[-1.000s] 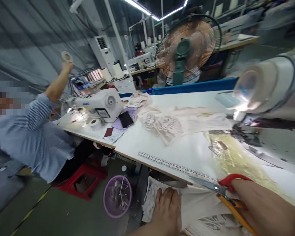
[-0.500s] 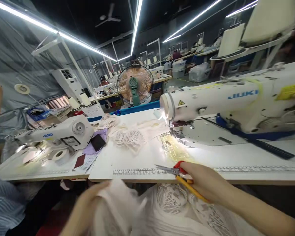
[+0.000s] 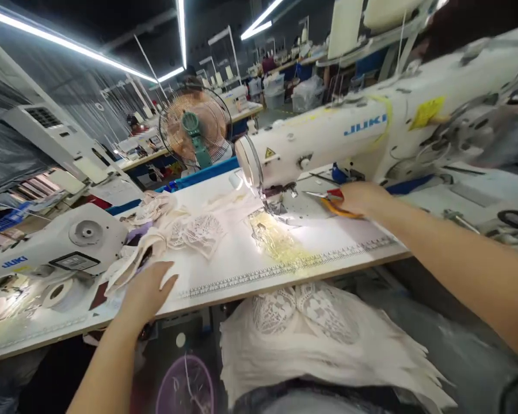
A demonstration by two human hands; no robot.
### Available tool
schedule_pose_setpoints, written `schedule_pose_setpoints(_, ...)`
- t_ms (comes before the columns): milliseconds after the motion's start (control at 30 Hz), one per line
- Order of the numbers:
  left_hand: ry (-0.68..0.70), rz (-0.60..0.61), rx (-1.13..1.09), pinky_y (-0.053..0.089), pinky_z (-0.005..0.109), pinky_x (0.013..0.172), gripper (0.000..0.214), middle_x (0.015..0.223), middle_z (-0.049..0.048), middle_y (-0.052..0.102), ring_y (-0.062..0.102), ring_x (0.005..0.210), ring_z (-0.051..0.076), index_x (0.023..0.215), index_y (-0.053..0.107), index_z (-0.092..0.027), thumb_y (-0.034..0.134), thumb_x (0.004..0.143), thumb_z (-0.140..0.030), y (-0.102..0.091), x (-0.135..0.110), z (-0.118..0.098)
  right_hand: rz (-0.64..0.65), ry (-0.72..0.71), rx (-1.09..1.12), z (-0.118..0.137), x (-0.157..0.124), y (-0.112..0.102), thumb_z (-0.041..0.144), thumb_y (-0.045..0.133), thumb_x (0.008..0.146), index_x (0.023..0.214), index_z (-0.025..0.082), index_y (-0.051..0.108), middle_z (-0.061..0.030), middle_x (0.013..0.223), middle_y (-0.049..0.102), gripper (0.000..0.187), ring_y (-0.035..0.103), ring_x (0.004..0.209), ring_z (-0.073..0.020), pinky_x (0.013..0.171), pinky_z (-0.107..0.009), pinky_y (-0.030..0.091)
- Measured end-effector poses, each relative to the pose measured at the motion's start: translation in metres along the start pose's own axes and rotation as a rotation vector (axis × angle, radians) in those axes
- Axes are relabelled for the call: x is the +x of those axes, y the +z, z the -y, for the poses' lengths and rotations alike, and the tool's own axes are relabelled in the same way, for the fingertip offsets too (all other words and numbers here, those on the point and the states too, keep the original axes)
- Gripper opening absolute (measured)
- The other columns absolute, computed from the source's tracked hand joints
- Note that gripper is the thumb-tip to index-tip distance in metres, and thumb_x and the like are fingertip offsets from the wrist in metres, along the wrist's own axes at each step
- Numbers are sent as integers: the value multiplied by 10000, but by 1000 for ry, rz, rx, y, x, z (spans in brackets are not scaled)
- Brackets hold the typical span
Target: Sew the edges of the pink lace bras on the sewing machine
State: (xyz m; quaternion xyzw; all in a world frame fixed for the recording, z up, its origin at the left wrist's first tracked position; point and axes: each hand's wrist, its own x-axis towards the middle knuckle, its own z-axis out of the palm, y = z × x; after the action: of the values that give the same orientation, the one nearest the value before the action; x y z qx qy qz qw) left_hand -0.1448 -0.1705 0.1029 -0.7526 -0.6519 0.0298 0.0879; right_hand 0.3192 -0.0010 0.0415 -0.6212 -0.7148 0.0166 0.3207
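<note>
By the yellow-taped white sewing machine (image 3: 319,141), the right hand (image 3: 360,198) is gripping red-and-orange-handled metal scissors (image 3: 336,195); swinging leftward could be snagging folded cream cloth (image 3: 149,246) left of the machine, which the left hand (image 3: 147,290) is touching, grip unclear.

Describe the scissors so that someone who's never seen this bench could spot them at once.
Start at the large white sewing machine with blue JUKI lettering on the right side of the view. Just below its long arm in the picture, find the person's right hand. It holds the scissors, silvery blades pointing left, their red and orange handles vivid against the white machine.
</note>
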Motion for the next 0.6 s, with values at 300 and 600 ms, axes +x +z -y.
schedule_pose_setpoints(300, 624, 54, -371, 542, 389, 778, 483, 1084, 126, 636, 612, 953, 263, 1197, 523, -137, 660, 766, -308, 80, -46, -162, 642, -60, 56, 39, -117, -21, 335, 550, 848, 714, 178, 694, 11, 669, 668, 251, 633, 653, -140, 591, -206, 420)
schedule_pose_setpoints(600, 546, -94, -480, 566, 360, 724, 381, 961, 110, 655, 639, 875, 255, 1106, 581, -178, 568, 725, -169, 126, -60, -165, 831, 111, 89, 20, -207, 15, 206, 541, 811, 928, 155, 652, -93, 880, 671, 169, 629, 812, -225, 697, -294, 442)
